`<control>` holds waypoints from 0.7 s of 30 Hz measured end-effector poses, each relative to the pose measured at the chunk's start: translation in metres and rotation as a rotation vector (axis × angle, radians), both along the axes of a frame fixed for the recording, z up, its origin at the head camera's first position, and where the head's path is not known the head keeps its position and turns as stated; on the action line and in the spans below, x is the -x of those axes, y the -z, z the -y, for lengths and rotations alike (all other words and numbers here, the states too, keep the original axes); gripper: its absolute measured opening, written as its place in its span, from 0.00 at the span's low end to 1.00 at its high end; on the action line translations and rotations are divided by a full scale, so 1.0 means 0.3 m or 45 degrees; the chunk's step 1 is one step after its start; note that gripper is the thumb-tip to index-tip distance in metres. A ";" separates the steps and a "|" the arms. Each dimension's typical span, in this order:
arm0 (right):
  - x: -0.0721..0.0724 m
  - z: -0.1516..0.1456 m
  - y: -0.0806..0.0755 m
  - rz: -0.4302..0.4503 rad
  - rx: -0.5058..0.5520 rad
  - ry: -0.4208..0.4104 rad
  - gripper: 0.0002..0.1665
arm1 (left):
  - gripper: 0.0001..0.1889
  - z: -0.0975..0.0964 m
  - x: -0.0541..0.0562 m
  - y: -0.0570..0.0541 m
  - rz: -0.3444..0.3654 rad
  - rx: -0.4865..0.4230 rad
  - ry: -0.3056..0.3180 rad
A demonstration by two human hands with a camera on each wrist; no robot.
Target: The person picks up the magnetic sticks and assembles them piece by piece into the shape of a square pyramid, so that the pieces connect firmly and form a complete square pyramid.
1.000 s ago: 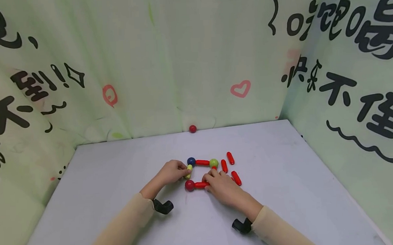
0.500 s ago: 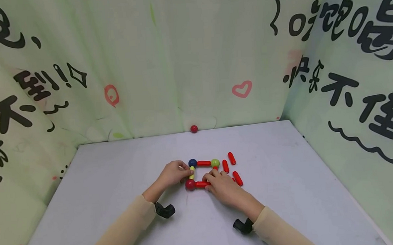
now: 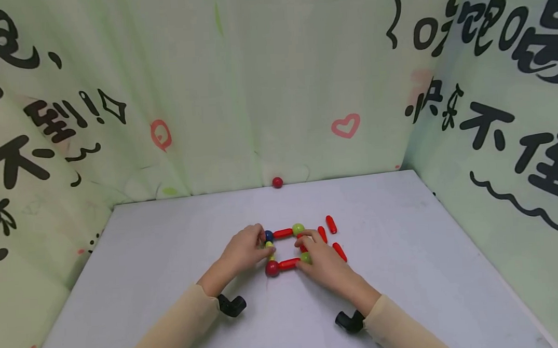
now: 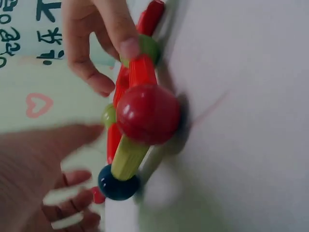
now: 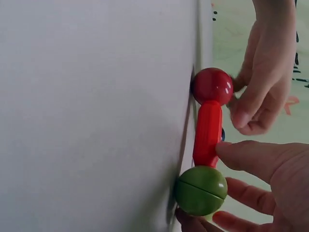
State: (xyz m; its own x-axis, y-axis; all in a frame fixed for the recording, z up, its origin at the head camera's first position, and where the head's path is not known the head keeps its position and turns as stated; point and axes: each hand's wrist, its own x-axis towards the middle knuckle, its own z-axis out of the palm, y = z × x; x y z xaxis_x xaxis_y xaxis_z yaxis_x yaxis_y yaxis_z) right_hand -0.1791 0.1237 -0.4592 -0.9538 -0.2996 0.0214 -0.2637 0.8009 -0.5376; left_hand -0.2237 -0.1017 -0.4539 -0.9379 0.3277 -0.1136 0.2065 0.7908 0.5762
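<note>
A four-sided frame of balls and rods lies on the table. Its near left corner is a red ball (image 3: 272, 269), the far left a blue ball (image 3: 269, 236), with a yellow rod (image 4: 129, 158) linking them. A light green ball (image 3: 298, 228) forms the far right corner. My right hand (image 3: 327, 265) holds the near right corner, a green ball (image 5: 200, 191), its thumb against the adjoining red rod (image 5: 207, 133). My left hand (image 3: 240, 256) is beside the yellow rod and blue ball, fingers loosely bent and thumb off the rod in the left wrist view.
Several loose red rods (image 3: 331, 224) lie right of the frame, partly behind my right hand. A separate red ball (image 3: 277, 182) sits at the table's back edge against the curtain (image 3: 210, 94). The white table (image 3: 169, 241) has curtains at its back and sides.
The yellow rod now sits in line between the blue and red balls. The frame has turned slightly counterclockwise. My left fingers have loosened, and my right fingers have spread, uncovering the near green ball.
</note>
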 end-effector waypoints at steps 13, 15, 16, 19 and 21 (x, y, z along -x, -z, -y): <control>0.018 -0.011 -0.011 0.108 0.006 0.006 0.37 | 0.62 0.012 -0.004 0.008 -0.052 0.261 0.303; 0.019 -0.009 -0.009 0.124 0.001 -0.007 0.37 | 0.61 0.016 0.001 0.013 -0.047 0.244 0.298; 0.018 -0.009 -0.010 0.120 0.002 -0.012 0.36 | 0.61 0.018 0.004 0.015 -0.042 0.237 0.295; 0.012 -0.008 -0.012 0.117 0.009 -0.015 0.36 | 0.60 0.022 0.012 0.015 -0.024 0.216 0.292; 0.008 -0.007 -0.015 0.117 0.015 -0.017 0.36 | 0.60 0.026 0.014 0.016 -0.011 0.200 0.289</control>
State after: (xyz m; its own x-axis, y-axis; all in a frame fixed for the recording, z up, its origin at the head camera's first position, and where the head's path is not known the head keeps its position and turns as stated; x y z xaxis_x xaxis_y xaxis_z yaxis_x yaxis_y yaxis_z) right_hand -0.1814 0.1259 -0.4546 -0.9477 -0.3128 -0.0628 -0.2234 0.7912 -0.5693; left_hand -0.2280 -0.1095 -0.4587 -0.8435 0.5089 -0.1720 0.3932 0.8031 0.4478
